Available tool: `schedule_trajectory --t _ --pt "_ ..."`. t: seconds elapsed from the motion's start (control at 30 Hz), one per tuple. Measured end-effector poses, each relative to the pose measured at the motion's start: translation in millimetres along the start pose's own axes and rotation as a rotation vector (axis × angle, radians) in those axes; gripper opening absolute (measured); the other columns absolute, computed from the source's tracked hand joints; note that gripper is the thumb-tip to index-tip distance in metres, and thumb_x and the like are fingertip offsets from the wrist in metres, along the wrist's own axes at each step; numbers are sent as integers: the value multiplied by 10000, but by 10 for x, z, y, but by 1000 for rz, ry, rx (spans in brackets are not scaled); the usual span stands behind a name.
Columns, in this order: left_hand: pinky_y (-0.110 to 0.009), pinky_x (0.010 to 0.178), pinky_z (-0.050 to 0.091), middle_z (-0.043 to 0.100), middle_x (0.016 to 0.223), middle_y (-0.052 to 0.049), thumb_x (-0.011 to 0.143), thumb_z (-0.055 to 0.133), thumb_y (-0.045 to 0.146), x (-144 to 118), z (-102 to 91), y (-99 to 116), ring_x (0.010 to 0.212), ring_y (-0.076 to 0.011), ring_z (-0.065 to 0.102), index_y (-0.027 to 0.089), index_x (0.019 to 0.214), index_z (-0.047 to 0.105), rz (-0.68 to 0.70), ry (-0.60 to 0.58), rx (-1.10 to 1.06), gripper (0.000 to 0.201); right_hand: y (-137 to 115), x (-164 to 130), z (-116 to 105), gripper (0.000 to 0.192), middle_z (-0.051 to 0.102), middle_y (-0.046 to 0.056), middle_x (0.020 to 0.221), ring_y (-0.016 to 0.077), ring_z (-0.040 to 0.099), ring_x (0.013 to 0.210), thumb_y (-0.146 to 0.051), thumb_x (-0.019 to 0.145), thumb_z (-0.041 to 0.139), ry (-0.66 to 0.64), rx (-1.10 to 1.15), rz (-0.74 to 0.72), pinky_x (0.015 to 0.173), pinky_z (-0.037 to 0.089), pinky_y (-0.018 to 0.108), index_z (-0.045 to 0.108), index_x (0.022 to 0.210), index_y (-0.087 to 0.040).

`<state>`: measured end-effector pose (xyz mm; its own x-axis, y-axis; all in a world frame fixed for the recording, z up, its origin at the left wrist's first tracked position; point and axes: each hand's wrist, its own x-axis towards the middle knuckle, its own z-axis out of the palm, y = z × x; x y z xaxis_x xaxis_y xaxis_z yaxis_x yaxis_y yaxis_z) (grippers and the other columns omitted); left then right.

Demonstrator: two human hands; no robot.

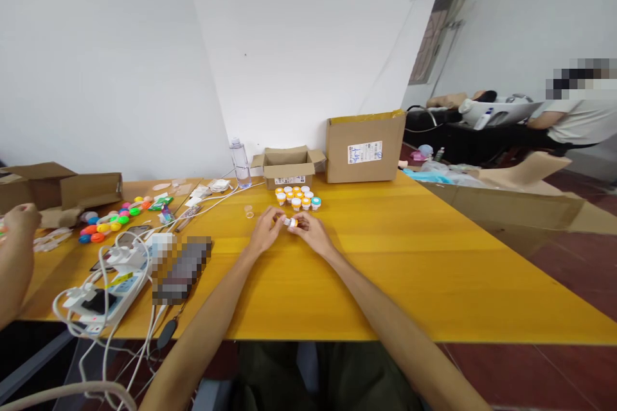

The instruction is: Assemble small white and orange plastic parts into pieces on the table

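Left hand [267, 229] and right hand [311, 231] both pinched shut on one small jar [290, 223], held between them over the table [385, 270]. Just beyond: roughly eleven capped jars [295, 203], clustered. Behind those, one open carton [288, 169]; one large box [365, 148] right, one clear bottle [240, 164] left.

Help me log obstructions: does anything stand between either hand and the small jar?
Nothing visible does: the left hand and right hand both hold the small jar. The other jars stand grouped beyond the hands, not in between.
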<state>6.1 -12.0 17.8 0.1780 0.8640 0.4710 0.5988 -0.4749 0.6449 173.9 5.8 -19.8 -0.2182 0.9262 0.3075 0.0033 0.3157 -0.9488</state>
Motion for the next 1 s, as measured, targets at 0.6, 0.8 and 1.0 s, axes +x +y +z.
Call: schedule_trajectory --t 0.6,0.8,1.0 --pt "-245 646 438 651 708 6 787 651 318 0 161 -108 654 -139 561 168 801 660 -116 -127 -341 151 41 0 -22 247 730 2 813 205 685 762 -310 660 732 -69 -49 -15 740 532 337 676 884 -223" --pt "-247 671 453 673 723 -2 778 641 259 16 189 -129 679 -147 583 166 812 696 -112 -125 -364 114 36 -13 -24 237 741 14 813 210 695 757 -332 665 740 -73 -48 -24 728 550 345 686 862 -212" --pt "-258 688 473 700 734 -13 778 635 244 40 190 -173 692 -156 604 168 809 723 -82 -104 -357 120 31 -14 -29 223 734 16 799 203 687 730 -332 660 746 -63 -65 -18 698 546 332 683 834 -205"
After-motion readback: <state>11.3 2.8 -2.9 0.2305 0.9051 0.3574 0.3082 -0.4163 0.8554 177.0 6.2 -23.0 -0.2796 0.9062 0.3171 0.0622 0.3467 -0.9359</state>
